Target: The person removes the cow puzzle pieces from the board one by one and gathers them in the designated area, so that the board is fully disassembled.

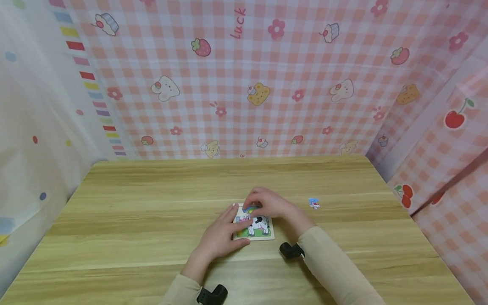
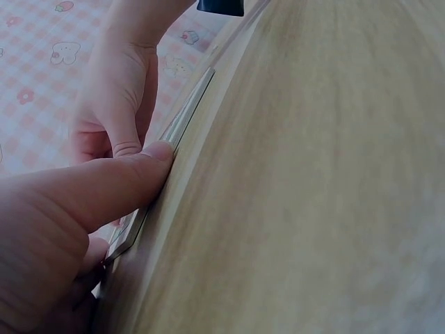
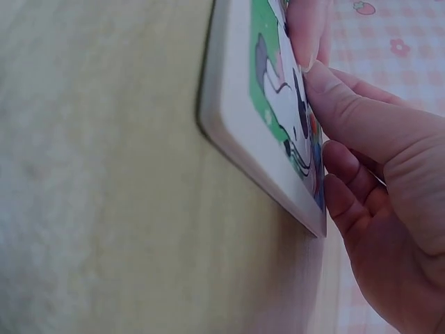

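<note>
A small square jigsaw puzzle (image 1: 261,228) with a cow picture and a pale frame lies on the table, also seen edge-on as a puzzle board (image 3: 233,132) in the right wrist view. My left hand (image 1: 220,235) rests over its left side with fingers extended; the thumb (image 2: 139,174) lies against the near edge. From the far right, my right hand (image 1: 267,203) reaches over the top of the picture, thumb and curled fingers pinching a blue and yellow puzzle piece (image 1: 249,209). The fingers partly cover this piece. Both hands' fingertips come close together over the picture.
One loose puzzle piece (image 1: 314,203), blue with white and red, lies to the right of my right hand. The wooden table (image 1: 133,220) ends at a pink checked cloth (image 1: 228,118) behind. Black wrist cameras (image 1: 290,250) hang at both sleeves.
</note>
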A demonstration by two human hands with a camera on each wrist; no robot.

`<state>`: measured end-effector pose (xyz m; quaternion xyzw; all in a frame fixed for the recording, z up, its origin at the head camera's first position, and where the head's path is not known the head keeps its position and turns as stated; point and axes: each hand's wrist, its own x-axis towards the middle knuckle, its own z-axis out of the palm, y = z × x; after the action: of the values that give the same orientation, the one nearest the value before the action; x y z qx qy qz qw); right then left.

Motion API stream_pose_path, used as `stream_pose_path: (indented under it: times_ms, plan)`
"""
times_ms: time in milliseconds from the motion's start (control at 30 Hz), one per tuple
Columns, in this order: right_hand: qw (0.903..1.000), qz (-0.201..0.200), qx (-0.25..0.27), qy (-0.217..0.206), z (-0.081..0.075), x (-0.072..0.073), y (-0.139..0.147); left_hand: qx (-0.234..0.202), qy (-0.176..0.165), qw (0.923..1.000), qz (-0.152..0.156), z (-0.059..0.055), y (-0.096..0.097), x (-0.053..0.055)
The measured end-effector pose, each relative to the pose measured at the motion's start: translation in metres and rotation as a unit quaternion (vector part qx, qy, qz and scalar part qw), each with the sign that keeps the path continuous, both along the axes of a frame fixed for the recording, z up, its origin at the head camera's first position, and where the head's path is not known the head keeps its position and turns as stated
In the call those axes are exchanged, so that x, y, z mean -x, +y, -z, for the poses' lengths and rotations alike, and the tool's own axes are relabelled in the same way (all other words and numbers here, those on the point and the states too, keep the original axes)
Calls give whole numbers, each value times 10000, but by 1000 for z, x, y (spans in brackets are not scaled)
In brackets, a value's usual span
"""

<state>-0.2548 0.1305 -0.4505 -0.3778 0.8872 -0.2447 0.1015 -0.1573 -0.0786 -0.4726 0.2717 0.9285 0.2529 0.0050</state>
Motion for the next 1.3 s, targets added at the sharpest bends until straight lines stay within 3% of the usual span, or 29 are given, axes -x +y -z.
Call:
stream_pose_path:
  times_ms: [967,1300]
  plan:
    - [9992,321,214,-134,-1,-10,-5,-17,-76,9999,-64,0,1,0]
    - [9988,440,230,8,0,-11,-3,39,-23,10000,-86,1,1,1]
